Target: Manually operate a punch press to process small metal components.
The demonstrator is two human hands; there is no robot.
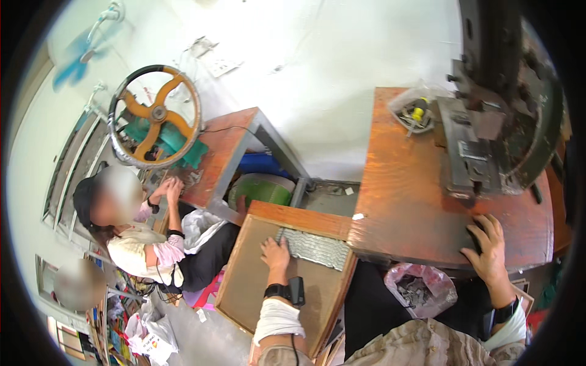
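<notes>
Patterned shirt (415,344) nearest. Left grip (276,253) spread, metal pieces (316,247) just right of it in wooden tray (299,220); right grip (486,244) loosely spread on counter (403,183) edge, machine (473,152) beyond it.

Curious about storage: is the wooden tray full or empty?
Partly full: silvery pieces cover the far right of the tray; bare base shows nearer.

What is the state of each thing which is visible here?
Left hand: fingers spread, at the left end of the metal pieces
Right hand: open, at the near edge of the table
Metal pieces: lying in close rows
Wooden tray: partly covered by pieces
Pinkish bag: open, holding grey scraps
Clear bag: holding a screwdriver
Blue fan: blurred, running or not unclear
</notes>
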